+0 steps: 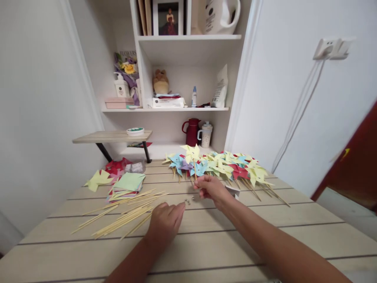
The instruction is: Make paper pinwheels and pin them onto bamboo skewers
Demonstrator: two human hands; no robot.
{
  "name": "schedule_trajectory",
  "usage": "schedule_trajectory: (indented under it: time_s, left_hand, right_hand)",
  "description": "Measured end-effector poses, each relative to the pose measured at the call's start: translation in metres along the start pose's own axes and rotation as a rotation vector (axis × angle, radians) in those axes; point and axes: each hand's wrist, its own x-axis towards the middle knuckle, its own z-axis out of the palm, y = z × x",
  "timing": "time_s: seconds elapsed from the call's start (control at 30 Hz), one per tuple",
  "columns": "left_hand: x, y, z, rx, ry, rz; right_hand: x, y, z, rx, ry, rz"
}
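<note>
In my right hand (210,188), fingertips pinch the wooden stick of a pale yellow paper pinwheel (191,153), held upright above the table. My left hand (165,220) rests low over the tabletop, its fingers drawn together; whatever they may hold is hidden. Just past its fingertips lie several tiny metal pieces (187,202), too small to name surely. To the left of that hand are loose wooden sticks (126,219). Behind the right hand spreads a heap of finished pinwheels (224,167) in yellow, blue, red and purple.
A stack of coloured paper squares (128,184) sits at the left, beside a yellow folded paper piece (97,179) and a clear box (134,168). A small raised shelf (113,136) stands behind them. A red jug (192,133) and a cup (205,135) are at the back.
</note>
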Motion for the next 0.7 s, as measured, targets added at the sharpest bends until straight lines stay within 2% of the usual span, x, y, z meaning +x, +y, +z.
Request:
schedule_trajectory:
  time_s: [0.07, 0.13, 0.23, 0.3, 0.7]
  left_hand:
    - [0.000, 0.000, 0.001, -0.027, 0.051, 0.006]
    - [0.002, 0.004, 0.003, -0.009, 0.101, 0.076]
    - [0.002, 0.011, 0.004, 0.113, 0.133, 0.201]
    - [0.002, 0.015, 0.003, 0.183, 0.141, 0.235]
    - [0.005, 0.013, 0.001, 0.183, 0.235, 0.223]
  right_hand:
    - [0.012, 0.001, 0.017, -0.017, 0.011, -0.005]
    - [0.019, 0.003, 0.030, -0.035, 0.013, -0.004]
    - [0.022, 0.006, 0.041, -0.060, 0.005, 0.026]
    - [0.023, 0.009, 0.045, -0.073, -0.001, 0.059]
    - [0.033, 0.021, 0.058, -0.062, -0.055, 0.214]
